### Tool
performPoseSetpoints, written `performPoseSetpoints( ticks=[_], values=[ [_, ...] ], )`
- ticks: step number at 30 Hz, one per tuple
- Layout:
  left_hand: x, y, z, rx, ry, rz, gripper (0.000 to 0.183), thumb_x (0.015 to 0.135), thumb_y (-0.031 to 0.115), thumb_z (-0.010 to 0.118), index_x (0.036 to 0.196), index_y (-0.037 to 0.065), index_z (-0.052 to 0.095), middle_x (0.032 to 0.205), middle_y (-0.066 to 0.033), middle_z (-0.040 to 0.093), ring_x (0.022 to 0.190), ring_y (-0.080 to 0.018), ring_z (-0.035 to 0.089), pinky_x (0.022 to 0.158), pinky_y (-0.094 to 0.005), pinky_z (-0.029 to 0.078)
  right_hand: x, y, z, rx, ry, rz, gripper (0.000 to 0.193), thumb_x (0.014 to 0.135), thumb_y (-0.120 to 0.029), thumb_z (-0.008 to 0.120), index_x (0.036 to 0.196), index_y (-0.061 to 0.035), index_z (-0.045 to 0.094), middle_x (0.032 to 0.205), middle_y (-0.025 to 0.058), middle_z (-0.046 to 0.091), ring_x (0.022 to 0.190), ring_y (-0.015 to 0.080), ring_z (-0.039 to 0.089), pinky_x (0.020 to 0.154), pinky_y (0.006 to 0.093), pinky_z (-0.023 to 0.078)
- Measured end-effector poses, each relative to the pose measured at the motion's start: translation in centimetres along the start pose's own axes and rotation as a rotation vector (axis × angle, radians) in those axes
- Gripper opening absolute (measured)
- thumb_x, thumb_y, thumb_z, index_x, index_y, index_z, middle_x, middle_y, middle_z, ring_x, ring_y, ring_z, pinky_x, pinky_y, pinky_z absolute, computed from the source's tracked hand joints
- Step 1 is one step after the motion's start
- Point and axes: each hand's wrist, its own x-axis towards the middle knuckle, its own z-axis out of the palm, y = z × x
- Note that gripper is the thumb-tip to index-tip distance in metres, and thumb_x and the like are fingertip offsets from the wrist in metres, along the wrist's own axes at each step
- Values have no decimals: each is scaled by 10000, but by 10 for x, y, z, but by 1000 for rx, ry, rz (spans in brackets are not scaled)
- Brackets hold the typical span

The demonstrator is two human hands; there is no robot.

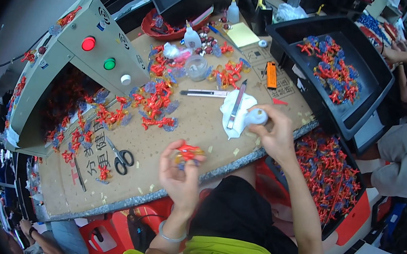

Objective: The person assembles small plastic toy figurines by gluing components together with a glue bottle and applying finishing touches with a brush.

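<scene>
From my remote seat, I see the red figure point(191, 152) below the frame's centre, in the left hand point(177, 174), fingers half curled with the thumb against it. I judge it light, stiff plastic, fragile at its thin translucent parts, so I'd pinch the red body. At centre right, the right hand point(278, 136) is closed around a small white bottle point(256, 117), probably light, squeezable and slick; its sides offer the best hold. Beside it, a metal cutter point(237, 106) lies on a white cloth point(246, 103). The table's speckled edge point(231, 168) slants up rightward beneath both hands; scissors point(120, 161) lie lower left. I judge the roomiest stretch to be the tabletop point(204, 122) between scissors and cloth.
</scene>
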Motion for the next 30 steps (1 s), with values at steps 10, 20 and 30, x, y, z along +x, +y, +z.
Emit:
performPoseSetpoints(
  ticks=[10,20,30],
  values=[
    [21,-27,-24,4,146,13,415,844,-118,427,1253,-47,416,927,-145,615,815,-153,614,725,-242,484,83,10,-16,-762,181,-40,287,762,38,599,1048,60,596,1018,197,646,997,327,624,871,364,508],
    [18,-29,-19,37,178,-16,432,844,-119,414,1266,-31,424,906,-130,605,783,-138,589,699,-227,450,117,7,-6,-807,13,142,220,679,-45,657,842,95,612,999,331,564,924,453,603,766,444,538],
    [18,-27,-20,17,168,-3,439,850,-125,411,1280,-36,416,936,-138,610,807,-142,606,726,-229,473,21,-37,-47,8,284,17,227,877,-126,609,1033,10,516,718,65,561,612,178,547,579,306,434]
  ],
)
